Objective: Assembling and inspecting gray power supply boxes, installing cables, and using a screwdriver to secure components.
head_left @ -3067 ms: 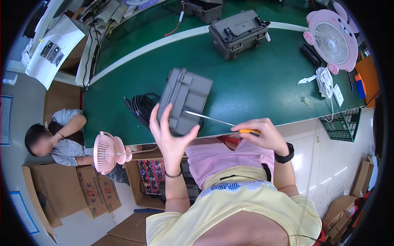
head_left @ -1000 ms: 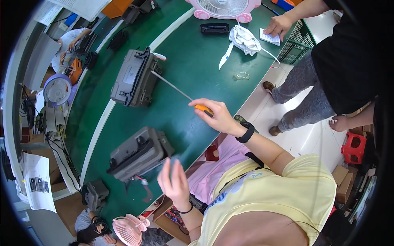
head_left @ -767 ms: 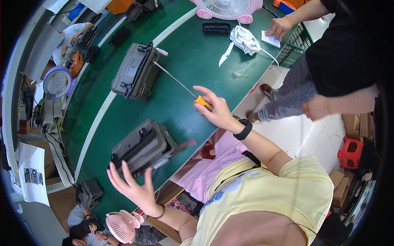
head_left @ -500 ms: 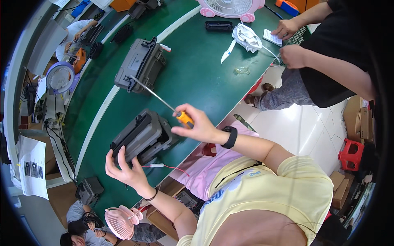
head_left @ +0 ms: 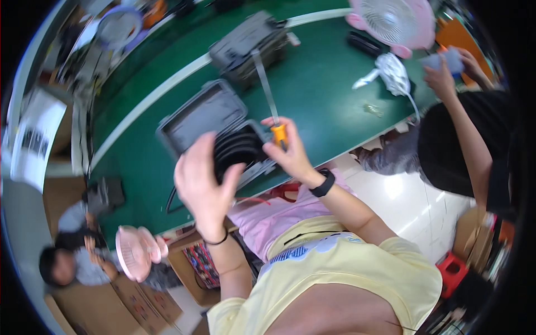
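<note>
My right hand grips a screwdriver by its orange handle, the long metal shaft pointing away from me. In front of me a grey hard case lies with its lid thrown back on the green table. Inside it sits a coiled black cable, partly hidden by my left hand. That left hand, blurred by motion, hovers at the case's near side with fingers and thumb apart and nothing in them. Beyond the screwdriver tip rests a second grey case, closed.
A white plastic bag, a black case-like piece and a pink fan occupy the table's right end. A co-worker stands there holding a pale object. A small pink fan juts out at the near left edge.
The near case has gone from closed to lying open, showing the coiled cable. My left hand has come off its side. The whole view has turned, and the co-worker's hands have lifted an object.
</note>
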Demonstrator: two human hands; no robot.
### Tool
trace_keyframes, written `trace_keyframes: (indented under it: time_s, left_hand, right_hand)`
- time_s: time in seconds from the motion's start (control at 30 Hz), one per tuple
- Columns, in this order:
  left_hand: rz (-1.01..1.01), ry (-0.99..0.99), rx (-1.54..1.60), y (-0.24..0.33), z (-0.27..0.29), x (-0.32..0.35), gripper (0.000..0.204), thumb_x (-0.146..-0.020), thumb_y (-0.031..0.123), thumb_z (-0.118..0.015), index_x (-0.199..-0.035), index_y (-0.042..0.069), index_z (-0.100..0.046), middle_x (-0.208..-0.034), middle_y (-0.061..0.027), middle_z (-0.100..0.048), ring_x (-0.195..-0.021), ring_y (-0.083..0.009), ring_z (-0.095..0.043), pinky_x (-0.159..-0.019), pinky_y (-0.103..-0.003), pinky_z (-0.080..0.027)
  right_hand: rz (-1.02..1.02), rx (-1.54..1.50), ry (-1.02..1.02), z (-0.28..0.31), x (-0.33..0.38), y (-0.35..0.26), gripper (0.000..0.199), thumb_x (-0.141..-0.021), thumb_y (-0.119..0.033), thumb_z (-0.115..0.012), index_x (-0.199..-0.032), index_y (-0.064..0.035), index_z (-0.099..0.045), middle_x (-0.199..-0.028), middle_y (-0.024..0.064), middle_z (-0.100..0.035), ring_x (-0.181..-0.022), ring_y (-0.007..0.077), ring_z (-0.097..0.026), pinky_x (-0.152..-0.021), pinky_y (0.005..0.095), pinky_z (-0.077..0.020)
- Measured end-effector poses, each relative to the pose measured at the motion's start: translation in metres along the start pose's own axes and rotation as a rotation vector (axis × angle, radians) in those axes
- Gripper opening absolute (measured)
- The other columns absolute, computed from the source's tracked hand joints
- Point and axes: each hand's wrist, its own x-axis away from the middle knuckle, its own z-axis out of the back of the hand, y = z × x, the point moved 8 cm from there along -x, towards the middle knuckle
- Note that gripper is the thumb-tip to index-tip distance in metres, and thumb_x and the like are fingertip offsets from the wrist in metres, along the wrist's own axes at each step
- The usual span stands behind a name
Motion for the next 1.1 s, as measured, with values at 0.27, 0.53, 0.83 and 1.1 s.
trace_keyframes:
  time_s: [0.27,0.53,0.83,1.1]
  left_hand:
    - [0.121,0.367,-0.102,-0.033,0.041,0.029,0.039,-0.074,0.013,-0.082,-0.112,0.014,-0.073,-0.106,-0.0012,-0.073,-0.092,-0.0191,-0.062,-0.084,-0.032,-0.043]
    - [0.211,0.585,-0.682,-0.079,0.055,0.097,0.028,-0.074,0.015,-0.082,-0.101,0.021,-0.075,-0.104,0.0031,-0.071,-0.088,-0.0187,-0.059,-0.078,-0.034,-0.044]
    - [-0.341,0.135,-0.373,-0.020,-0.009,0.146,0.056,-0.080,0.015,-0.075,-0.128,0.040,-0.063,-0.116,0.0041,-0.057,-0.087,-0.0096,-0.054,-0.071,-0.027,-0.042]
    - [-0.526,0.060,-0.424,0.013,-0.026,0.124,0.031,-0.079,0.020,-0.064,-0.109,0.027,-0.073,-0.111,0.0141,-0.065,-0.082,-0.0082,-0.050,-0.072,-0.025,-0.036]
  right_hand:
    - [-0.091,-0.050,-0.081,-0.003,0.005,0.007,0.044,-0.089,-0.006,-0.063,-0.129,-0.0050,-0.044,-0.128,0.0049,-0.054,-0.086,0.0094,-0.050,-0.080,0.0244,-0.0444]
    - [-0.078,-0.026,-0.070,-0.003,0.007,0.008,0.045,-0.090,-0.011,-0.063,-0.129,-0.0047,-0.043,-0.120,0.0066,-0.056,-0.082,0.0091,-0.051,-0.077,0.0242,-0.0458]
    - [-0.056,0.002,-0.051,-0.001,0.006,0.009,0.048,-0.089,-0.012,-0.064,-0.132,-0.0043,-0.044,-0.119,0.0085,-0.055,-0.095,0.0117,-0.052,-0.085,0.0255,-0.0447]
    - [-0.047,0.043,-0.043,0.000,0.006,0.007,0.046,-0.089,-0.015,-0.064,-0.130,-0.0046,-0.046,-0.118,0.0080,-0.055,-0.093,0.0115,-0.052,-0.084,0.0251,-0.0449]
